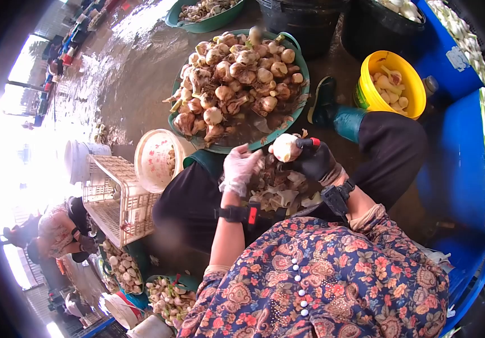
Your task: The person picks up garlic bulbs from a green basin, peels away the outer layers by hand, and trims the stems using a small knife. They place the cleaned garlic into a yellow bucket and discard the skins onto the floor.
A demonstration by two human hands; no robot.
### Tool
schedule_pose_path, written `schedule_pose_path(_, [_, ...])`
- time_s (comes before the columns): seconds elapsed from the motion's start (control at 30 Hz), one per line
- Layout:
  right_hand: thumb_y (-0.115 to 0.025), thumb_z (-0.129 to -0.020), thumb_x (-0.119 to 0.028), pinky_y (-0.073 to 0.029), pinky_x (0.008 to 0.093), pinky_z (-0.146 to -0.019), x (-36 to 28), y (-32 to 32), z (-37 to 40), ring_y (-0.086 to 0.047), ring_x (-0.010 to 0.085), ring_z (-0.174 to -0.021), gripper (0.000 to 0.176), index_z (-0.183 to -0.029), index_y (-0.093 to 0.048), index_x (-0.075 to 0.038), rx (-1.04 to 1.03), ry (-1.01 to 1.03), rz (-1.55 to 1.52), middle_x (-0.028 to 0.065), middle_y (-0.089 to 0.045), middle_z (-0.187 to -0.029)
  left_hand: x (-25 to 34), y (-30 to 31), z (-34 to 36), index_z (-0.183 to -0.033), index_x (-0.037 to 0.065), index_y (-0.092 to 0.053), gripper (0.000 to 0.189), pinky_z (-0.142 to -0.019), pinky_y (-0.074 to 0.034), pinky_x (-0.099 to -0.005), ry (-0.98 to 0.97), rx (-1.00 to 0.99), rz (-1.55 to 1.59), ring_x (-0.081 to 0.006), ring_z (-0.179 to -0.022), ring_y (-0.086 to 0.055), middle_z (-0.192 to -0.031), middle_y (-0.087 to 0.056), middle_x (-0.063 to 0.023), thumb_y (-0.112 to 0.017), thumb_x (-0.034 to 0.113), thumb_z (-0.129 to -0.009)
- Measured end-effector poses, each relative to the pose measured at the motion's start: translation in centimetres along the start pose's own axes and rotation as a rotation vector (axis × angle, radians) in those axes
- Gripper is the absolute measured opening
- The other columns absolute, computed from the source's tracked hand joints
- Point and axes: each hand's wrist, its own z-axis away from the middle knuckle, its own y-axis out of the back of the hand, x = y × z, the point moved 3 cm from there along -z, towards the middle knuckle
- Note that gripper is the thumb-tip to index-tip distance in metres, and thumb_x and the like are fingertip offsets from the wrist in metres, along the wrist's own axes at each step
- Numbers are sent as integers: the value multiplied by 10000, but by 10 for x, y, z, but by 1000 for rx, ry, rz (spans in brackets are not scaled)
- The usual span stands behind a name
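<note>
My right hand point(314, 162), in a black glove, is closed around a pale, partly peeled garlic bulb point(285, 148); a small red piece shows at its fingers. Just left of the bulb is my left hand point(240, 168) in a thin translucent glove, its fingers partly bent and apart, pointing toward the bulb. Loose garlic peels point(279, 188) lie in a heap below both hands, between my legs. In front stands a green tub point(228, 149) piled with unpeeled garlic bulbs point(237, 76), dirty and brownish, over some murky residue.
A yellow bucket point(367, 79) with peeled garlic stands by my right boot. To the left are a white bucket point(147, 163) and a beige plastic crate point(121, 197). Blue bins point(451, 158) line the right side. Another person point(56, 234) works at the lower left. The floor point(124, 84) looks wet.
</note>
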Motion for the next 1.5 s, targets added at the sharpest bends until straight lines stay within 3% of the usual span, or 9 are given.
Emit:
schedule_pose_path(0.1, [-532,-927,-274,-508,325,-808,4,6,3,-628,183,-906,354,-1167,-516,-15,90,161,471,61,-639,-1052,38,-29,37,-1147,-22,-579,447,-635,-462,-179,15,-327,293,-48,-652,-510,-789,-562,20,-757,109,-759])
schedule_pose_path(0.3, [-585,-896,-300,-499,312,-784,31,26,5,-607,153,-857,367,-1152,-514,-45,88,-434,-89,43,-624,-942,42,-34,38,-1118,11,-618,386,-704,-474,-197,-380,-220,-85,-61,-745,-553,-877,-580,0,-738,57,-754])
schedule_pose_path(0.4, [-652,-840,-199,-492,296,-837,15,8,6,-592,148,-907,357,-1142,-529,-52,63,154,516,54,-611,-984,26,-21,25,-1091,-11,-630,287,-710,-473,-202,-222,-293,130,-65,-756,-570,-947,-624,-26,-640,5,-805])
schedule_pose_path(0.47, [-665,-808,-123,-489,299,-857,0,-7,7,-581,148,-941,378,-1152,-528,-49,50,211,753,51,-598,-1033,15,-17,18,-1136,-17,-602,307,-699,-471,-199,-161,-315,173,-72,-739,-575,-989,-625,-45,-599,29,-833])
schedule_pose_path(0.6, [-649,-799,-50,-488,297,-862,7,-4,0,-574,146,-983,400,-1177,-518,-38,7,14,319,53,-579,-1114,36,-23,39,-1223,-7,-532,404,-698,-487,-203,-122,-294,376,-83,-740,-588,-1031,-623,-58,-626,38,-832])
schedule_pose_path(0.7, [-622,-816,-34,-491,291,-825,33,20,0,-578,143,-951,402,-1202,-513,-52,1,-14,385,53,-578,-1131,29,-28,37,-1194,-9,-553,395,-702,-498,-210,-310,-253,175,-84,-755,-597,-1009,-631,-53,-671,66,-824])
schedule_pose_path(1.1, [-674,-707,-21,-481,293,-798,18,4,0,-595,170,-883,480,-1170,-550,-54,-43,-26,1024,81,-626,-980,26,-12,32,-864,3,-666,151,-566,-457,-210,-200,-56,-106,-52,-617,-537,-721,-623,6,-646,153,-862])
schedule_pose_path(1.23, [-721,-665,-39,-483,290,-824,6,-9,1,-593,165,-894,497,-1135,-560,-41,21,128,806,60,-625,-980,9,-1,29,-1075,15,-596,240,-512,-402,-176,59,-32,346,-28,-606,-497,-814,-606,8,-625,149,-878])
schedule_pose_path(1.5, [-683,-751,-41,-473,278,-854,43,13,-1,-572,126,-954,465,-1188,-526,-38,-25,65,409,37,-604,-1100,22,-16,46,-1255,18,-513,472,-717,-467,-181,-128,-304,360,-90,-884,-590,-1076,-617,-56,-683,132,-830])
